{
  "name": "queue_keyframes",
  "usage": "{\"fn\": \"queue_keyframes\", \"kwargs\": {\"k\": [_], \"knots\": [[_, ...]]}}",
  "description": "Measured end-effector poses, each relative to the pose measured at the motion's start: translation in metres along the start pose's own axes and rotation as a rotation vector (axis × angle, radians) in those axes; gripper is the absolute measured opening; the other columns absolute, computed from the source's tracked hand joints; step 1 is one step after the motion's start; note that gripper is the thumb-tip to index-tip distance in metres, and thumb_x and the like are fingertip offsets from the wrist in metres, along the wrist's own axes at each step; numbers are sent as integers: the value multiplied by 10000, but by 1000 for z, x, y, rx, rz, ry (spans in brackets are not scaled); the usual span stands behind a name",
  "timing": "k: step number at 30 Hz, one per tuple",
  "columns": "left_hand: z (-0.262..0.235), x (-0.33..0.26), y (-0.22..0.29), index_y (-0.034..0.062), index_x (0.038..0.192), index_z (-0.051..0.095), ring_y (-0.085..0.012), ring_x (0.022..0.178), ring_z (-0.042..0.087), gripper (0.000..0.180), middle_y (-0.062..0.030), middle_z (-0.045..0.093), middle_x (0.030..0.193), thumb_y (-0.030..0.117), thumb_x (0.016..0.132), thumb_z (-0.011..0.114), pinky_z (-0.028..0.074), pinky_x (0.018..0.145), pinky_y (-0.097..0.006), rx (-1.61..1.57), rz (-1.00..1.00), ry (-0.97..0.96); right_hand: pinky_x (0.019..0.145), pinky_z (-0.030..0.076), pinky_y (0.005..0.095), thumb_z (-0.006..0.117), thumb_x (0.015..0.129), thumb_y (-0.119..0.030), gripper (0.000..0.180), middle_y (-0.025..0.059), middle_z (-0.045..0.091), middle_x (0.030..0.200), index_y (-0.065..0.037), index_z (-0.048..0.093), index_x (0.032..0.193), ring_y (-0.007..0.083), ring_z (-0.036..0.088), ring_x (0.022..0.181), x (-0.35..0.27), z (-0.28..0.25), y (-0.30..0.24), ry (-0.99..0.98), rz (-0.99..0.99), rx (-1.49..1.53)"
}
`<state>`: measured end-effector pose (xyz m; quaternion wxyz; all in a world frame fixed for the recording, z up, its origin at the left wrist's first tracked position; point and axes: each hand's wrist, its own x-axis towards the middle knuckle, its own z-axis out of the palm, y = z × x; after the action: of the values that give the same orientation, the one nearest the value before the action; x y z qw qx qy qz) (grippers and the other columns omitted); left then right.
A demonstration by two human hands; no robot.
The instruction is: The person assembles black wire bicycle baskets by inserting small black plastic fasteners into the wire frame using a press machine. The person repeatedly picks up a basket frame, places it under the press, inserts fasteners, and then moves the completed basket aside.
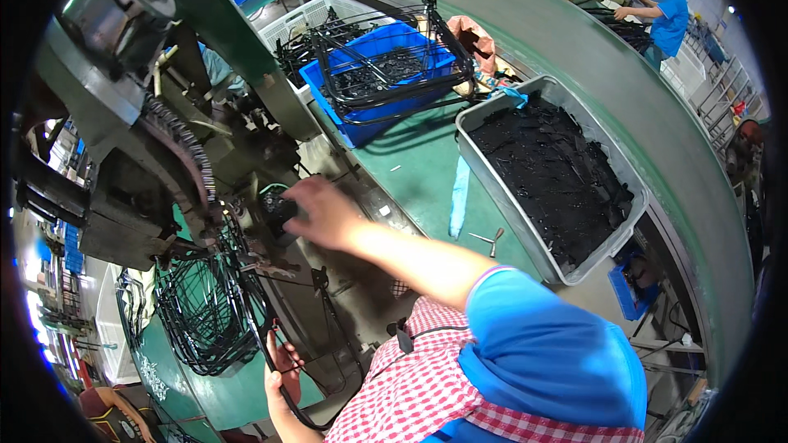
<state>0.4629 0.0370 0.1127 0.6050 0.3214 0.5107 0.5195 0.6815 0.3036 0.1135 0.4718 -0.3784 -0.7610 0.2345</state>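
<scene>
My left hand is closed around a black wire frame, whose long bar runs from the machine down toward my apron. My right hand reaches across to the machine, slightly blurred, with its fingers apart beside a small cup of dark parts. No held thing shows in it. Above the left hand, the upper end of the frame meets the machine's working area, where cables and metal partly hide the contact. A heap of black wire frames lies on a green surface to the left.
The machine fills the left side. Beyond my right arm, a green table carries a grey tub of black parts, a blue bin with frames across it and a T-handled tool. A person works at the far right.
</scene>
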Motion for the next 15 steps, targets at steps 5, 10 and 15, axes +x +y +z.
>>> {"fn": "queue_keyframes", "kwargs": {"k": [5, 10, 15], "knots": [[19, -6, -12, 92, 1496, 127, -142, 858, 505, 1207, -52, 446, 1070, 537, 564, 751, 445, 758, -262, -22, 36, 80, 928, 437, 419, 699, 690, -198, 379, 167, 611, 1044, -51, 654, 1036, 325, 528, 1076, -87, -196, 130, 267, 405, -421], [42, 3, -15, 140, 1503, 105, -146, 897, 505, 1164, -37, 442, 1084, 505, 607, 751, 461, 760, -268, -24, 37, 101, 1007, 384, 424, 743, 722, -390, 712, 145, 437, 1324, -71, 490, 1306, 318, 425, 1221, -220, -307, 198, 20, 1044, -816], [60, 8, -15, 175, 1505, 108, -148, 911, 502, 1089, -31, 448, 1091, 490, 656, 714, 454, 786, -293, -46, 55, 84, 940, 385, 407, 830, 630, -312, 549, 72, 527, 1191, -110, 576, 1073, 282, 444, 1176, -236, -306, 204, 15, 1219, -778]]}}
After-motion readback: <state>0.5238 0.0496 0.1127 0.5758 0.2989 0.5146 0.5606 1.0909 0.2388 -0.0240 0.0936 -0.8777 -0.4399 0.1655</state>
